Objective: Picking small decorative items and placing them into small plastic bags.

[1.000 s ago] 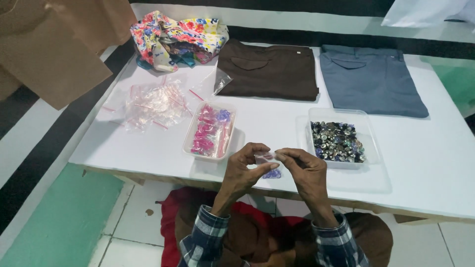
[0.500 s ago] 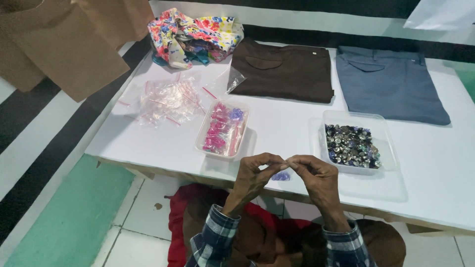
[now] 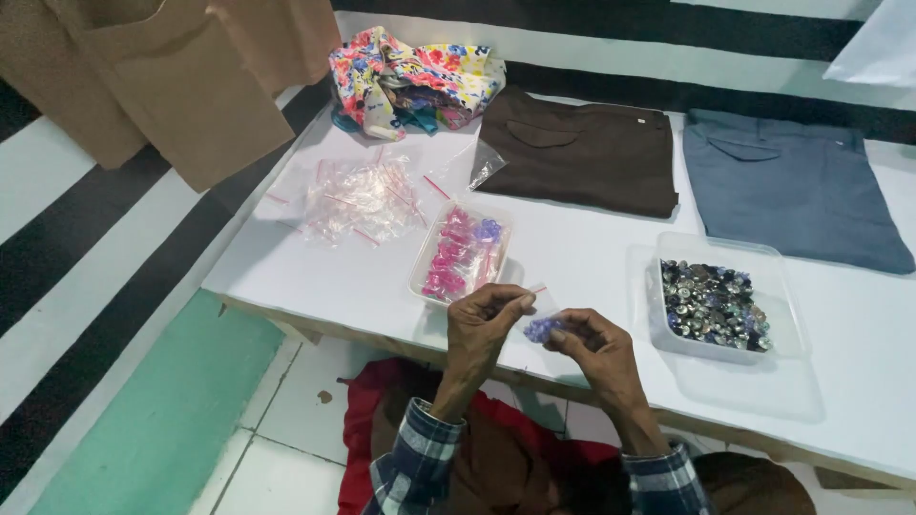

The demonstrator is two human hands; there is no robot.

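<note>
Clear plastic of a small bag [image 3: 540, 319] of purple bits remains pinched between left hand [image 3: 485, 329] and right hand [image 3: 593, 349] at lower centre. Fingers have stayed narrow on it; only the camera shifted.

A small clear plastic bag [image 3: 542, 324] with a thin red strip along its top, holding a cluster of purple-blue buttons, is held just above the near edge of the white counter [image 3: 592, 262], pinched between the fingers of both hands.
</note>
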